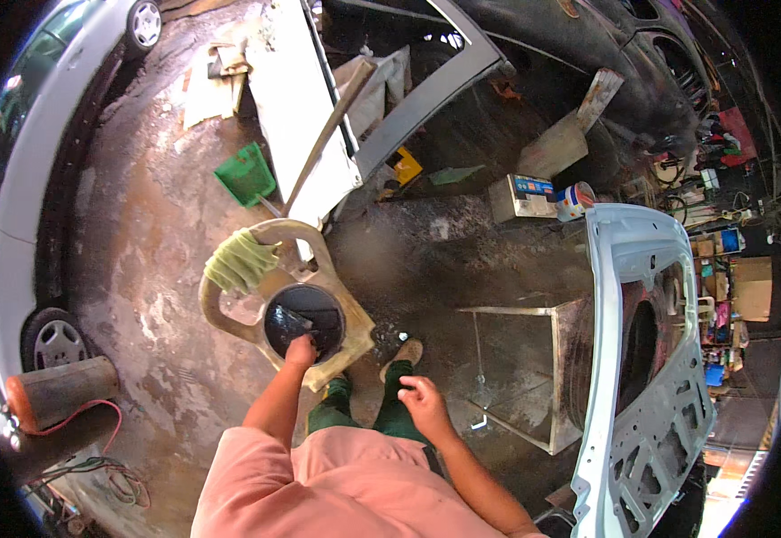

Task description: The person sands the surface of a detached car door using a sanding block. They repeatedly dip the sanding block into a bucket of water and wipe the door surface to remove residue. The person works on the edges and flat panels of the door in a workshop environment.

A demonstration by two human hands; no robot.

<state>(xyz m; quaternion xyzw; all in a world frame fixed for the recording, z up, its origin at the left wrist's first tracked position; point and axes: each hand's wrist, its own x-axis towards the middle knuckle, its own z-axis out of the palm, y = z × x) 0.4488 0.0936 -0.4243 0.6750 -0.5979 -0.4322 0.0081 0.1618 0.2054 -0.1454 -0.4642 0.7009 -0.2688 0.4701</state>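
Observation:
A round black bucket (pixel 332 314) stands on the seat of a worn, cream plastic chair (pixel 350 336) in front of me. My left hand (pixel 301 349) reaches down into the bucket; its fingers are lost in the dark inside, so their grip does not show. Beside it in the bucket is a shiny dark patch, water or something wet, I cannot tell which. A light green cloth (pixel 240 261) hangs over the chair's rim at the far left. Held loosely beside my right leg, my right hand (pixel 425 405) has slightly bent fingers and nothing in them.
Behind the chair lie a green dustpan (pixel 246 175) and a white car panel (pixel 294 108). At right, a pale blue car door (pixel 598 359) leans by a metal frame (pixel 555 386). A silver car (pixel 45 152) and a tank (pixel 63 394) line the left.

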